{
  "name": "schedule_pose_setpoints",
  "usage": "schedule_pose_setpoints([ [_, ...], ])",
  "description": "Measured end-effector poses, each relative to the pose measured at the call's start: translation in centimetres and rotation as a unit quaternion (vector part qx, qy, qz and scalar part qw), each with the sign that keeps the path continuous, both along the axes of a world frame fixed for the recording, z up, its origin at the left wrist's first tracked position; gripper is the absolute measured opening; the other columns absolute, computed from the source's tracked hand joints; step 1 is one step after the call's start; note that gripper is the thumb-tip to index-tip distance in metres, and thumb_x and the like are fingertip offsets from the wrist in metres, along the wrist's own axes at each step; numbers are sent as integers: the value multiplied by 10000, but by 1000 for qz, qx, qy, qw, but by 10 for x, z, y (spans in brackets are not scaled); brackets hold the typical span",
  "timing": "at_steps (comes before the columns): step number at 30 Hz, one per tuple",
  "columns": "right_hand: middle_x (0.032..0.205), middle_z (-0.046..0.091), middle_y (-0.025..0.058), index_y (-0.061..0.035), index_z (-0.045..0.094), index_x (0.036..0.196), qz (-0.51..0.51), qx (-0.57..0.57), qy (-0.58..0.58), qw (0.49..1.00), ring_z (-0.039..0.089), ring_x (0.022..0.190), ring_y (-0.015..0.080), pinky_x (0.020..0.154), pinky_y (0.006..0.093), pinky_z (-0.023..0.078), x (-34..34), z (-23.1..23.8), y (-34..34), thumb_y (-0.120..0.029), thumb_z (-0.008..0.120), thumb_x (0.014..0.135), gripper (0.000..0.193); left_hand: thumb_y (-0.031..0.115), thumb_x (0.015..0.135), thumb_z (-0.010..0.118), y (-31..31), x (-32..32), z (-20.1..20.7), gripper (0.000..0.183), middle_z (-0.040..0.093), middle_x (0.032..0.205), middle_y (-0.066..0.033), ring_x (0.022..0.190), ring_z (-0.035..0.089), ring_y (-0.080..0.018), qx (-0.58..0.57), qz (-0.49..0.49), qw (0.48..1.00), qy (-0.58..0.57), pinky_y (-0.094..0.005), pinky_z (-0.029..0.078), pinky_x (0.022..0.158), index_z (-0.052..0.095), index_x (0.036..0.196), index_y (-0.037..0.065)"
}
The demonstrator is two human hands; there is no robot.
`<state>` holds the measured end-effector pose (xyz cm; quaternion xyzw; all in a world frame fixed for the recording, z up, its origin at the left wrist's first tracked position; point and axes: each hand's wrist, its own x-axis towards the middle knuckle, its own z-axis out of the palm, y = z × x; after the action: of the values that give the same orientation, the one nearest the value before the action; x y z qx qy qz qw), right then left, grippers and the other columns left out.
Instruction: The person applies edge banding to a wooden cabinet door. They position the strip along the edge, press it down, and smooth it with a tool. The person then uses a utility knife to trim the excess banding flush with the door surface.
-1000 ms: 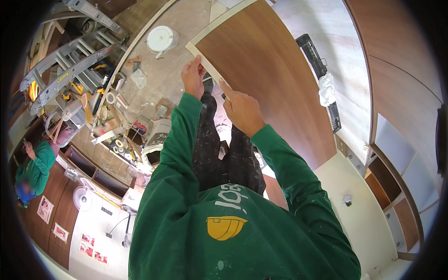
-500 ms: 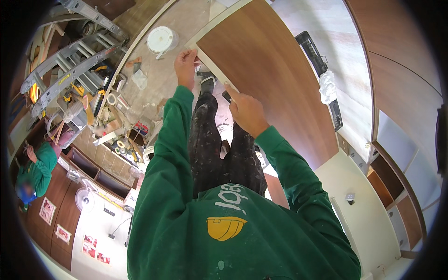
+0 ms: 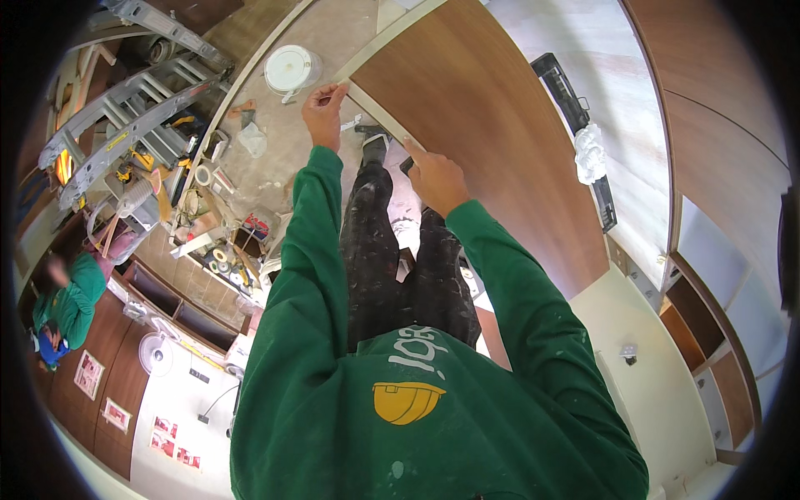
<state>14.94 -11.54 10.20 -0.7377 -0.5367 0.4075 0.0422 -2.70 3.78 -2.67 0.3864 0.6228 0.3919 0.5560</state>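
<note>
A large brown wood-grain panel [image 3: 483,117] lies in front of me and to my right, with a pale strip [image 3: 375,112] along its near left edge. My left hand [image 3: 323,115] is closed in a pinch beside the panel's left corner; what its fingertips hold is too small to make out. My right hand [image 3: 437,177] is at the same edge, nearer to me, with its index finger stretched along the strip. Its other fingers curl round a small dark object [image 3: 406,166], mostly hidden beneath them.
A white lidded bucket [image 3: 290,68] stands on the floor beyond my left hand. Ladders [image 3: 137,125], tape rolls and tools crowd the left. A co-worker in a green top [image 3: 73,292] is at far left. A long black case [image 3: 560,96] and crumpled white plastic [image 3: 590,154] lie beyond the panel.
My left hand has shifted slightly left and away from me at the corner. The right hand keeps its place on the edge, finger still extended. The co-worker's arms and head have moved.
</note>
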Motion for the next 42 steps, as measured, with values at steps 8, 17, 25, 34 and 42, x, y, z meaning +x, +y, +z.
schedule_pose_setpoints([
  [8,904,695,251,-153,564,1402,-3,0,5,1000,670,855,448,795,560,527,-2,-11,4,-164,535,885,518,168,841,829,9,-9,-5,218,697,856,-17,748,603,-85,-10,-10,999,-44,-235,486,696,745,962,7],
  [17,904,716,217,-138,579,1364,1,20,-8,1000,690,851,433,765,566,530,-4,-12,-1,-175,538,888,479,119,854,814,15,-13,-4,184,725,883,-34,768,626,-83,43,-62,997,17,-226,495,714,748,961,-15],
  [25,985,706,233,-179,570,1408,-8,-14,7,1000,667,915,439,820,560,520,-9,-11,0,-159,519,901,510,117,838,833,19,-19,-9,200,725,888,-38,787,632,-82,43,-65,997,20,-228,499,729,741,959,-13],
  [34,970,713,231,-191,602,1368,-5,-28,-6,1000,679,895,440,820,559,525,-13,-12,4,-160,536,897,476,111,827,839,19,-18,-10,182,718,875,-49,770,646,-95,80,-62,993,52,-237,514,718,752,925,-15],
  [42,971,713,239,-192,598,1371,-1,-39,-14,999,681,894,450,824,564,527,-14,-13,5,-163,534,897,480,95,807,841,16,-15,-8,158,691,888,-53,751,643,-115,112,-67,987,91,-246,517,708,771,911,-1],
])
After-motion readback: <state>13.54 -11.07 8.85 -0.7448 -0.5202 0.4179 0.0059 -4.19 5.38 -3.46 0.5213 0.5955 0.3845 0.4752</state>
